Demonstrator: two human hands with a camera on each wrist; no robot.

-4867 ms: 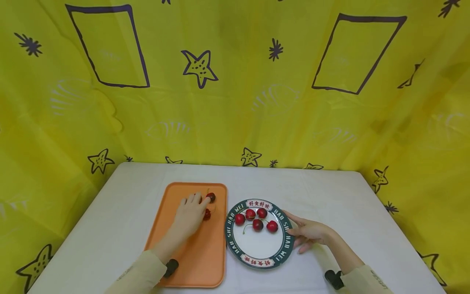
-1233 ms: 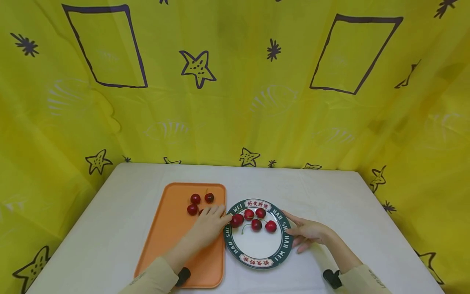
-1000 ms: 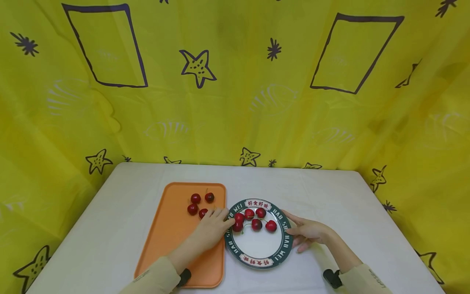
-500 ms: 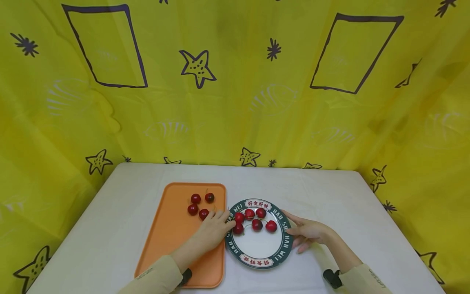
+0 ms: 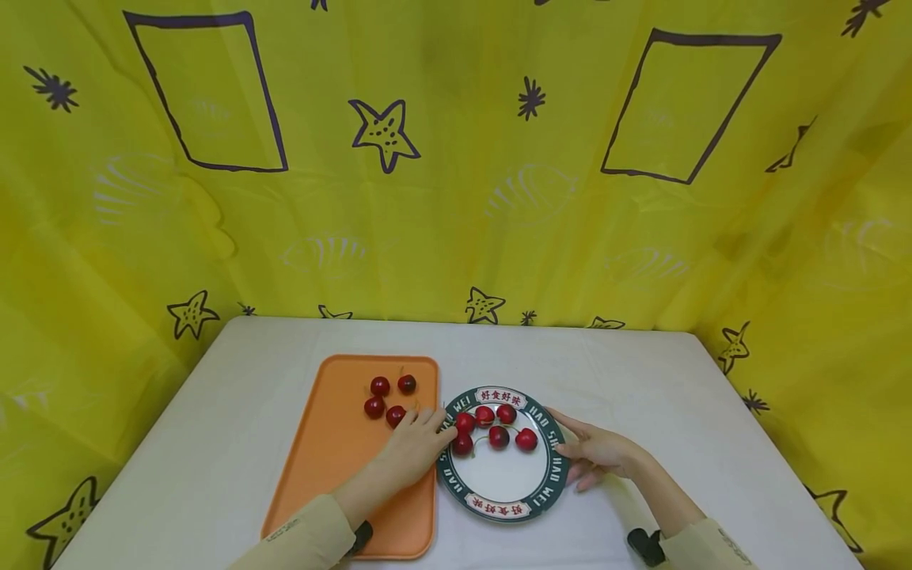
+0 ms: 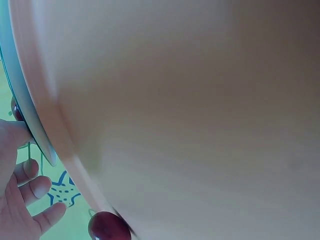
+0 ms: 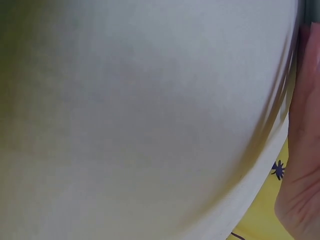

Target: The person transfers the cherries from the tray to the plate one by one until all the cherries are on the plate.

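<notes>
A white plate [image 5: 504, 481] with a green lettered rim bears several red cherries [image 5: 499, 436]. My right hand [image 5: 602, 451] grips its right rim, thumb on top and fingers beneath. Over the left rim is my left hand [image 5: 412, 450], its thumb tip beside the lowest-left cherry [image 5: 462, 444]. The left wrist view shows this hand's fingers [image 6: 36, 189] loosely bent and apart, pinching no cherry, with a thin green stem near the thumb. Several more cherries [image 5: 380, 386] lie on the orange tray [image 5: 335, 467], one [image 5: 396, 416] right by the left knuckles.
The tray stands directly left of the plate, their edges close together. Both sit on a white-covered table [image 5: 627, 372]. A yellow curtain [image 5: 456, 198] with starfish drawings hangs behind and along both sides.
My left hand has brought a cherry from the tray to the plate's left side and let it go. That cherry rolled slightly toward me. The right hand has stayed on the plate.
</notes>
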